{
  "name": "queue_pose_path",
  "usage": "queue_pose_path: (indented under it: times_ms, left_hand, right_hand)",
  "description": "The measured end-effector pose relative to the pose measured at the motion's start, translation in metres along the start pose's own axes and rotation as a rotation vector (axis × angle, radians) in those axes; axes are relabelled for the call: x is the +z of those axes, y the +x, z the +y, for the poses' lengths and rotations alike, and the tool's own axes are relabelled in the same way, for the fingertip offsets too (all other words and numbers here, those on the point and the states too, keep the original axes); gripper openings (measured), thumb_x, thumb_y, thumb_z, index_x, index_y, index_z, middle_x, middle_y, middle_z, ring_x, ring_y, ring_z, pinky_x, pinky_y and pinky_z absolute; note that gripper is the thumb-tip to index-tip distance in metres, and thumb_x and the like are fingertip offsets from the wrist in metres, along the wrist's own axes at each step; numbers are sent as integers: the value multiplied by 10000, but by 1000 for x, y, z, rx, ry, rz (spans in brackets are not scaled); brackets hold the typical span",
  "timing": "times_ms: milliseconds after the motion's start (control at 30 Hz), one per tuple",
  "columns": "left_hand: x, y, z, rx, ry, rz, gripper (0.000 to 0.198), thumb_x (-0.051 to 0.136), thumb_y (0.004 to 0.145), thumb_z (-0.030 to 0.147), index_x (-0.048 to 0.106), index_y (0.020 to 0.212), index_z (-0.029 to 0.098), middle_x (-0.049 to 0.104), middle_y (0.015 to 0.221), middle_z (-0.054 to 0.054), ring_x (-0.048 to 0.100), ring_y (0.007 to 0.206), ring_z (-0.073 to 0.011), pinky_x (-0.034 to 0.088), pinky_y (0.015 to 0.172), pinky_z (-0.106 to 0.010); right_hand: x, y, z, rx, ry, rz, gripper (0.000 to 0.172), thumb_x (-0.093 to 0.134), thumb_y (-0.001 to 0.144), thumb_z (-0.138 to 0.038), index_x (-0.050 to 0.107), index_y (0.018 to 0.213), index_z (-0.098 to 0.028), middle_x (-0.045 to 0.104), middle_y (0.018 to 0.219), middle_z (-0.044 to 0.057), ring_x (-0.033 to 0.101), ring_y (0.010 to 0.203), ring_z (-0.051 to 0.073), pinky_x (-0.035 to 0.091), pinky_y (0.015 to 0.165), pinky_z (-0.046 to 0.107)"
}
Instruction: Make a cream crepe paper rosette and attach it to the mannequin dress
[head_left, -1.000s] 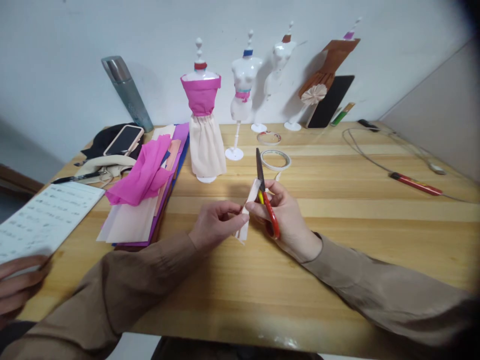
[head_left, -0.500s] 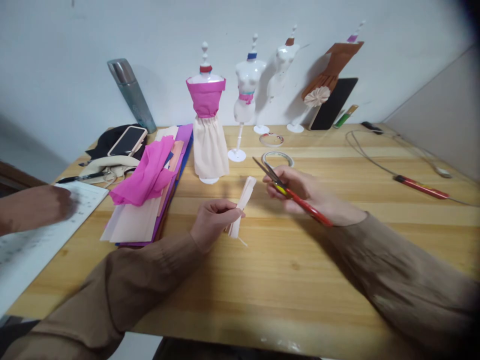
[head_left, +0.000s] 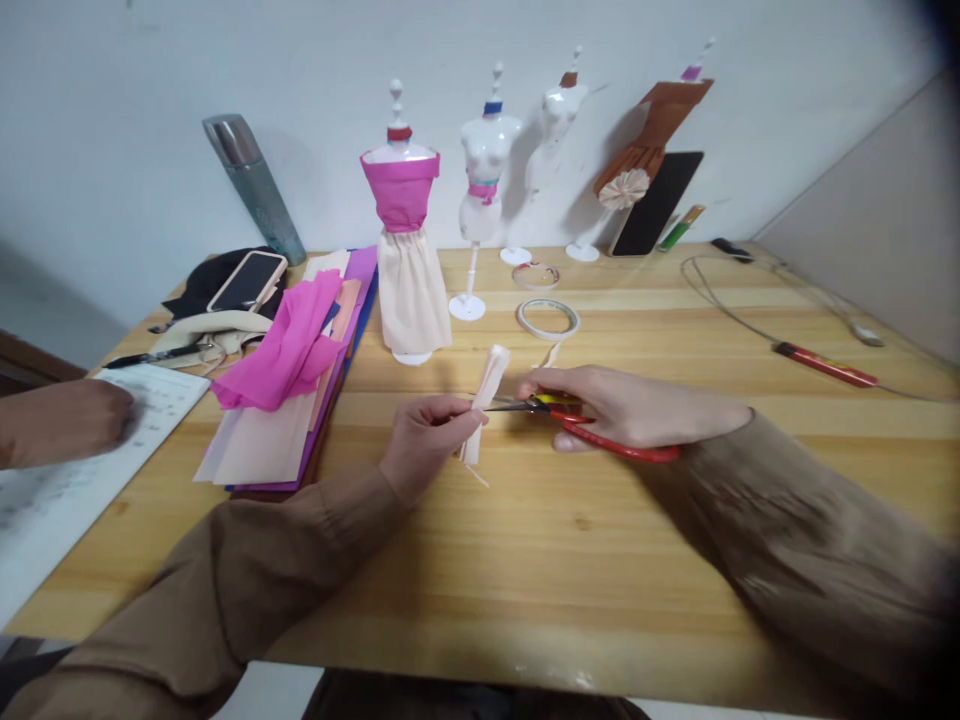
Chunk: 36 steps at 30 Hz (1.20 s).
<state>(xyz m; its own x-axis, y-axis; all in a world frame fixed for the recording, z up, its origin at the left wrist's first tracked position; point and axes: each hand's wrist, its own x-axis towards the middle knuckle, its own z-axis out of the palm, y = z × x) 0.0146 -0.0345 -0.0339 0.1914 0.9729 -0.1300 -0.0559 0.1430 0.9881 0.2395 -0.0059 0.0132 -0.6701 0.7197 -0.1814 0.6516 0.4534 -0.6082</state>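
My left hand (head_left: 426, 443) is closed around the lower part of a folded cream paper strip (head_left: 487, 388), which stands tilted above the wooden table (head_left: 525, 560). My right hand (head_left: 637, 405) grips red-handled scissors (head_left: 592, 432) lying level, their blades pointing left and meeting the strip near my left fingers. A thin sliver of paper hangs under the strip. Both sleeves are brown.
A stack of coloured paper (head_left: 289, 400) with crumpled pink tissue lies left. Doll mannequins (head_left: 405, 250) stand at the back with tape rolls (head_left: 549, 318), a phone (head_left: 247, 280), a flask (head_left: 255, 185), a cable and a red pen (head_left: 825, 365). Another person's hand (head_left: 67, 420) rests on a printed sheet (head_left: 52, 490).
My right hand swung the scissors from upright beside the strip, out to the right, then back level so the blades reach the strip. The other person's hand moved up onto the sheet.
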Motion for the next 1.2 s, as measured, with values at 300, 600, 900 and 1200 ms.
queue_pose_path:
  times_ms: [300,600,900,1200]
  left_hand:
    - [6,3,1,67,66,-68,171,658,674,296,717,639,139,559,520,11,470,516,-99,328,510,-236]
    - [25,15,-4,67,68,-22,139,667,658,261,706,641,129,522,495,27,431,480,-84,313,472,-219]
    - [39,24,-6,17,23,-86,131,696,628,267,702,615,137,514,477,31,427,468,-77,318,460,-212]
    - [37,24,0,-7,35,-141,156,689,640,287,702,611,134,537,464,29,432,449,-69,287,442,-205]
  right_hand:
    - [10,5,3,-61,72,42,390,669,750,-397,615,1088,-209,683,873,32,589,753,197,444,726,301]
    - [7,3,12,-130,135,57,478,674,756,-358,625,1211,-222,706,1032,43,632,912,223,462,873,340]
    - [7,-10,22,-117,141,111,429,666,762,-364,660,1167,-220,712,1017,49,636,905,224,471,847,334]
    - [10,-11,26,-131,169,108,463,668,762,-388,644,1187,-205,682,1086,75,618,939,231,469,863,357]
